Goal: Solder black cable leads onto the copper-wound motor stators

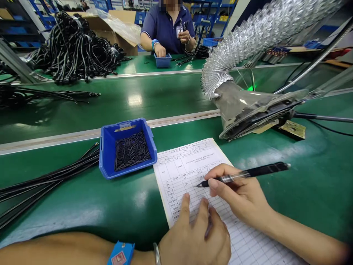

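Observation:
A printed form (190,162) with a table grid and a few handwritten entries lies on the green bench in front of me. My left hand (197,235) rests on its lower left part, fingers spread. My right hand (242,191) grips a black pen (264,169) between thumb and fingers. The pen's tip is over the upper middle of the grid, close to the handwriting; whether it touches the paper I cannot tell. Beyond the form's left corner sits a blue bin (150,147) full of short black tube pieces (132,151).
Black cables (55,175) lie at the left, with a large cable heap (79,48) behind. A fume hood (242,103) on a silver duct (248,40) stands at the right. Across the bench, a person (171,25) has one hand in a small blue bin (162,61).

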{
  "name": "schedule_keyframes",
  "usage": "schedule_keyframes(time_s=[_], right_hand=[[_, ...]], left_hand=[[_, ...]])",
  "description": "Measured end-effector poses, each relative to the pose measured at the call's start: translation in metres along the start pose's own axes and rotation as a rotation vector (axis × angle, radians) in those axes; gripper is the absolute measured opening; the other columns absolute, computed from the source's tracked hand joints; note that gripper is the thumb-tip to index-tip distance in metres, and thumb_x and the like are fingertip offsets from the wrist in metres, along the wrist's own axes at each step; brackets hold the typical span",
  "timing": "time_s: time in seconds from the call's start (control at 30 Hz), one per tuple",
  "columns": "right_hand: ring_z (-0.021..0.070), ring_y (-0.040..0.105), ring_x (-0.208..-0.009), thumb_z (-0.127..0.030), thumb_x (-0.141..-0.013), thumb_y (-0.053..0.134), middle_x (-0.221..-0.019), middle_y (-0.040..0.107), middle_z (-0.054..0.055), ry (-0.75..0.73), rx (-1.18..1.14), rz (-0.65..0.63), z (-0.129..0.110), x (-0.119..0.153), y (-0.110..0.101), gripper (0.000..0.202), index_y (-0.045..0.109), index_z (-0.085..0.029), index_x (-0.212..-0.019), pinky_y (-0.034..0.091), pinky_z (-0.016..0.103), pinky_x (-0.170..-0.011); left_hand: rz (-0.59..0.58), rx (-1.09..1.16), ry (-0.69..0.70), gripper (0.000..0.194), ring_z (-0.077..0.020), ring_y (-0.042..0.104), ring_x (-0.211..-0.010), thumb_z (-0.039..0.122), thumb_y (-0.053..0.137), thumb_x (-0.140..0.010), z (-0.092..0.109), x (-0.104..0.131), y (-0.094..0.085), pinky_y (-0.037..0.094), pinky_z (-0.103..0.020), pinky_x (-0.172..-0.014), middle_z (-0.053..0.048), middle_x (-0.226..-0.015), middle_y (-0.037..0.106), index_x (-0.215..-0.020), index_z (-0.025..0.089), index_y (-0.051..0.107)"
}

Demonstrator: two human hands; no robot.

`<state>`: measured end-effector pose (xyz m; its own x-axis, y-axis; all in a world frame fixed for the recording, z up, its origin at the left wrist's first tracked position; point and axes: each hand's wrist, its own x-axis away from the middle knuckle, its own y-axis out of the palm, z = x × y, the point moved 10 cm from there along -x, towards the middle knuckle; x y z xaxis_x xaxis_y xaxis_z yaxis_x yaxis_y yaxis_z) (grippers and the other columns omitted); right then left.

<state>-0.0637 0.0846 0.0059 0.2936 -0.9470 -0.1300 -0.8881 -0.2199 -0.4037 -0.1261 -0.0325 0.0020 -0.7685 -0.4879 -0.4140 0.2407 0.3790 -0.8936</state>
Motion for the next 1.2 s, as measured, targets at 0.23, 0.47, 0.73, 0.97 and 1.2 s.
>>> schedule_keyframes(time_s=[0.23, 0.47, 0.73, 0.97, 1.2], right_hand=[[0.0107, 0.046, -0.045, -0.021, -0.070, 0.057, -0.055, 0.055, -0.002, 0.028, -0.108, 0.061, -0.002, -0.012, 0.019, 0.004, 0.060, -0.018, -0.068, 0.039, 0.021, -0.041], [0.0092, 0.042, -0.043, -0.015, -0.065, 0.051, -0.052, 0.050, -0.003, -0.069, 0.009, 0.087, -0.006, -0.011, 0.021, 0.006, 0.054, -0.018, -0.061, 0.035, 0.020, -0.038], [0.0087, 0.042, -0.044, -0.013, -0.066, 0.050, -0.052, 0.051, -0.003, -0.110, 0.053, 0.054, -0.009, -0.013, 0.027, 0.008, 0.055, -0.017, -0.062, 0.035, 0.020, -0.041], [0.0085, 0.044, -0.044, -0.013, -0.066, 0.049, -0.052, 0.052, -0.003, -0.133, 0.073, 0.035, -0.011, -0.011, 0.028, 0.009, 0.055, -0.016, -0.062, 0.035, 0.020, -0.041], [0.0078, 0.043, -0.045, -0.011, -0.066, 0.048, -0.053, 0.052, -0.003, -0.147, 0.066, 0.069, -0.011, -0.011, 0.024, 0.009, 0.054, -0.016, -0.062, 0.035, 0.020, -0.042]], left_hand=[[-0.068, 0.071, 0.103, 0.038, -0.0302, 0.062, -0.106, 0.036, 0.038, -0.097, 0.001, -0.003, 0.006, 0.050, -0.052, -0.091, -0.009, -0.113, 0.067, -0.117, 0.015, 0.063], [-0.021, 0.106, 0.055, 0.035, -0.0309, 0.065, -0.099, 0.027, 0.040, -0.094, -0.001, -0.005, 0.006, 0.053, -0.053, -0.086, -0.007, -0.106, 0.070, -0.113, 0.014, 0.065], [-0.040, 0.133, 0.088, 0.036, -0.0304, 0.066, -0.097, 0.027, 0.041, -0.093, -0.004, -0.006, 0.004, 0.055, -0.051, -0.085, -0.007, -0.106, 0.070, -0.115, 0.012, 0.066], [-0.045, 0.134, 0.088, 0.036, -0.0300, 0.067, -0.096, 0.027, 0.042, -0.093, -0.003, -0.007, 0.004, 0.057, -0.049, -0.084, -0.007, -0.106, 0.071, -0.114, 0.012, 0.067], [-0.045, 0.127, 0.095, 0.037, -0.0304, 0.067, -0.098, 0.030, 0.042, -0.093, -0.003, -0.007, 0.004, 0.058, -0.048, -0.083, -0.005, -0.107, 0.071, -0.114, 0.014, 0.068]])
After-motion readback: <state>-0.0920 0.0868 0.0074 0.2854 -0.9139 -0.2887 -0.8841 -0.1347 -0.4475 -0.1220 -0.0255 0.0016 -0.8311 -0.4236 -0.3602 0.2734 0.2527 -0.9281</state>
